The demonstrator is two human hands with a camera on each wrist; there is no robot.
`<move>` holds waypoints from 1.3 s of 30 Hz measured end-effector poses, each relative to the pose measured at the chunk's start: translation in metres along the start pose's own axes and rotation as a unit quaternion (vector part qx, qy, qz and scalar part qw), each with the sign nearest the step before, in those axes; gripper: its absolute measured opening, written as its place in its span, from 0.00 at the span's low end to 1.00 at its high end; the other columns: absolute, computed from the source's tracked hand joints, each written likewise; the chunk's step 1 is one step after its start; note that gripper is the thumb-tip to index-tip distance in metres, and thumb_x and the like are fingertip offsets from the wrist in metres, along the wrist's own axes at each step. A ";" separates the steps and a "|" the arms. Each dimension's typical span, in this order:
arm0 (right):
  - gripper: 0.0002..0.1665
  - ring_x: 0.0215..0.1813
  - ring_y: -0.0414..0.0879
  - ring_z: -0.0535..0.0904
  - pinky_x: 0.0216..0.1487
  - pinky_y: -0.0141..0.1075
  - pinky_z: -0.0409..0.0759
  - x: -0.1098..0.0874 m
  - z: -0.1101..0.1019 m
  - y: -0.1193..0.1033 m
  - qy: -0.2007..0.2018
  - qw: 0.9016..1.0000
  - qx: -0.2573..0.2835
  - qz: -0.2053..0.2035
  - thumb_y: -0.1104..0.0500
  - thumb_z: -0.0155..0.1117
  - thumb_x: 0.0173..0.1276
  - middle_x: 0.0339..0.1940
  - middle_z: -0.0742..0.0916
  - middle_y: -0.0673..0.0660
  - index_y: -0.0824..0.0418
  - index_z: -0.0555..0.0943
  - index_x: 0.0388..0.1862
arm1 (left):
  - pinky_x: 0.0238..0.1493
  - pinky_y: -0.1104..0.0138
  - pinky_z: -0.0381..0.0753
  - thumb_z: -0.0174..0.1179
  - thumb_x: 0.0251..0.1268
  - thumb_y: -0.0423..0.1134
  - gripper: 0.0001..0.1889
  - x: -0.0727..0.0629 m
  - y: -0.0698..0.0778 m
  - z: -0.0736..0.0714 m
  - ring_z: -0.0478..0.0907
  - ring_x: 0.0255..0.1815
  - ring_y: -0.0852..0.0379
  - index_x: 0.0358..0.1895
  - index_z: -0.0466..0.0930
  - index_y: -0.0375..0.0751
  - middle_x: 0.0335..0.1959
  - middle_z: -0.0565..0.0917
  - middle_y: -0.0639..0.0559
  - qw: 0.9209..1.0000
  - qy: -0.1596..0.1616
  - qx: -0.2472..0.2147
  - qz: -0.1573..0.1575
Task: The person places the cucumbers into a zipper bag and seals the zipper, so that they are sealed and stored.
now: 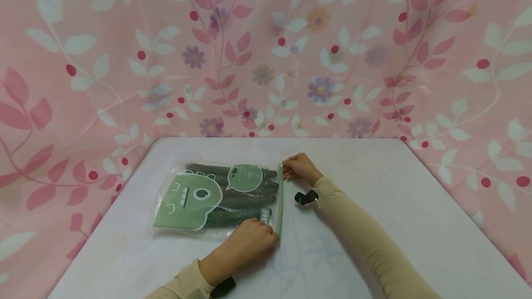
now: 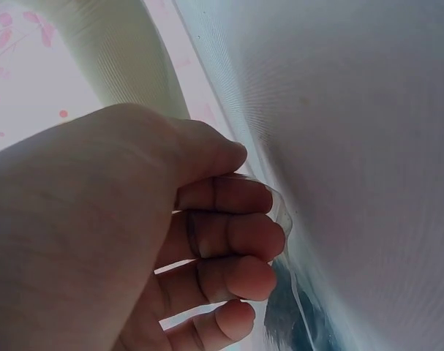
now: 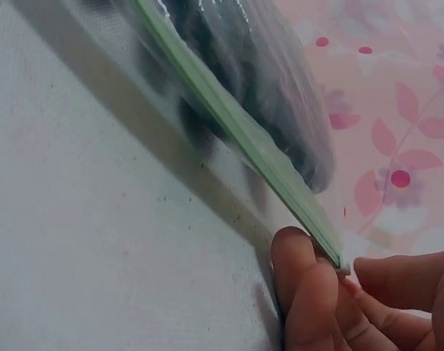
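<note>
A clear zip bag (image 1: 183, 204) with a green one-eyed monster print lies flat on the table. Inside it are several long dark green things (image 1: 245, 200) that look like cucumbers. Along the bag's right edge runs a green zip strip (image 1: 280, 202). My right hand (image 1: 302, 169) pinches the strip's far end, where a small pale slider (image 3: 344, 269) shows between thumb and fingers. At the near corner, my left hand (image 1: 249, 246) holds the bag's edge between thumb and curled fingers; the clear film (image 2: 284, 212) shows past the fingertips.
The white-covered table (image 1: 357, 160) extends around the bag on every side. Behind it hangs a pink floral cloth (image 1: 266, 59). A dark wrist camera (image 1: 306, 197) sits at the right cuff, another (image 1: 223, 287) under the left wrist.
</note>
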State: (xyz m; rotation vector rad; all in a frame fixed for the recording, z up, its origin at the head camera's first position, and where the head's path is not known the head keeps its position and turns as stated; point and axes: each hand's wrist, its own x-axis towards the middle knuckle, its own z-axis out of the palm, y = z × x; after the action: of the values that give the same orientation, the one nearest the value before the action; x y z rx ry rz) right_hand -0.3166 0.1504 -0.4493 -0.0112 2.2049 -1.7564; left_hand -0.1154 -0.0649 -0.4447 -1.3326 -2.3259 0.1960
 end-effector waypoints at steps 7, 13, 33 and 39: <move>0.16 0.26 0.44 0.86 0.28 0.31 0.82 -0.003 -0.001 0.004 0.006 1.000 -0.016 -0.003 0.59 0.60 0.73 0.28 0.89 0.59 0.73 0.84 0.46 | 0.19 0.69 0.59 0.70 0.50 0.44 0.11 0.002 0.001 0.000 0.74 0.18 0.64 0.17 0.76 0.56 0.16 0.76 0.63 1.000 0.003 -0.007 0.001; 0.17 0.26 0.45 0.87 0.30 0.32 0.83 -0.008 -0.003 0.003 -0.004 1.000 -0.022 -0.019 0.61 0.59 0.72 0.29 0.89 0.61 0.75 0.83 0.49 | 0.20 0.68 0.60 0.69 0.51 0.46 0.11 0.002 0.002 0.000 0.74 0.18 0.64 0.17 0.76 0.56 0.16 0.77 0.64 1.000 0.005 -0.001 -0.001; 0.18 0.40 0.55 0.88 0.42 0.40 0.85 -0.038 -0.016 0.012 0.014 0.995 -0.072 -0.068 0.58 0.59 0.73 0.42 0.89 0.67 0.72 0.82 0.52 | 0.19 0.68 0.60 0.69 0.50 0.45 0.11 0.003 0.003 0.000 0.74 0.17 0.63 0.17 0.76 0.55 0.16 0.76 0.63 1.000 0.008 -0.004 -0.004; 0.19 0.37 0.49 0.88 0.40 0.36 0.85 -0.044 -0.038 0.025 0.026 0.995 -0.063 -0.074 0.58 0.59 0.75 0.40 0.89 0.64 0.72 0.81 0.54 | 0.20 0.68 0.62 0.68 0.51 0.47 0.12 0.002 0.000 0.000 0.74 0.18 0.63 0.17 0.75 0.55 0.16 0.75 0.62 1.000 0.004 -0.012 -0.007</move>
State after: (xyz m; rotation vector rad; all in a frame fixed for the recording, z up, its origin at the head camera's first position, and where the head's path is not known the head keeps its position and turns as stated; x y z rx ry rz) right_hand -0.2798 0.2016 -0.4546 -0.1634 2.4039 -1.7064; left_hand -0.1165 -0.0638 -0.4441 -1.3256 -2.3378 0.1591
